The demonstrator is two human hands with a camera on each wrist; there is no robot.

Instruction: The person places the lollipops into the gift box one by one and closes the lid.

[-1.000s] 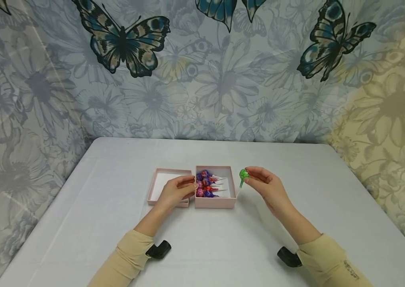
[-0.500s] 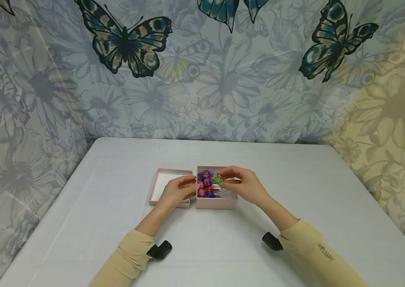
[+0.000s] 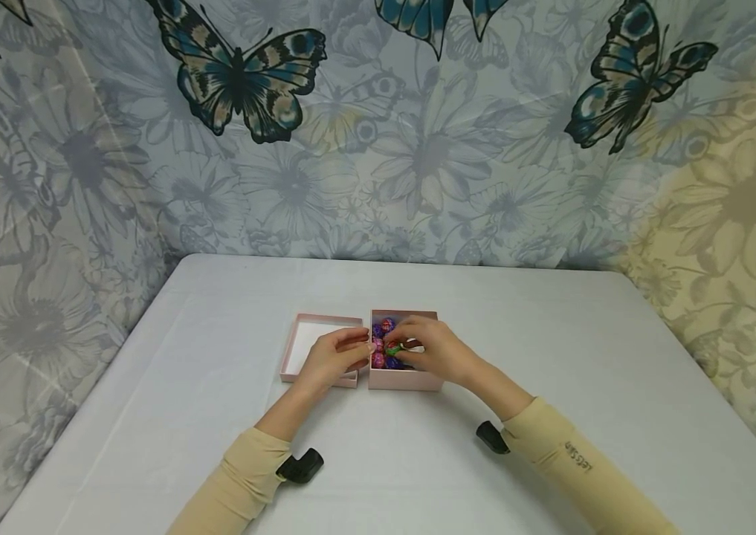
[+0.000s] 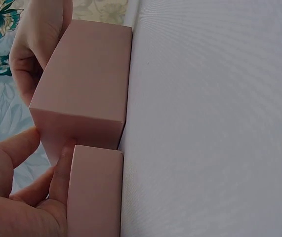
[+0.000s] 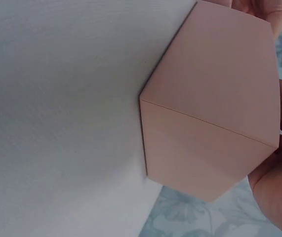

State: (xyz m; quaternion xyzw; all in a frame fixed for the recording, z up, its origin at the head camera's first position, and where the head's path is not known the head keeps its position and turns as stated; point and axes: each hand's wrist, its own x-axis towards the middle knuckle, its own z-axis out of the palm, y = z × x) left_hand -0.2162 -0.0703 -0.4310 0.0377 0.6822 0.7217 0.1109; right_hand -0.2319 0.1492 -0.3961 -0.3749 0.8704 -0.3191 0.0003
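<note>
A pink box (image 3: 404, 380) stands uncovered on the white table, with several purple, red and pink wrapped lollipops (image 3: 378, 360) along its left side. My right hand (image 3: 441, 349) reaches into the box and pinches a green-wrapped lollipop (image 3: 393, 350) among the others. My left hand (image 3: 329, 360) rests with its fingertips against the box's left wall. In the left wrist view, fingers (image 4: 61, 168) of the left hand touch the wall of the box (image 4: 84, 64), close to the lid. Box walls hide the lollipops from both wrist views.
Left of the box, the pink lid (image 3: 292, 349) lies with its white inside up, partly behind the left hand. The white table (image 3: 384, 461) runs back to a butterfly-and-flower patterned cloth (image 3: 418, 148).
My right hand has moved left from beside the box, bringing the green lollipop down into it. The left hand stays at the box's left wall.
</note>
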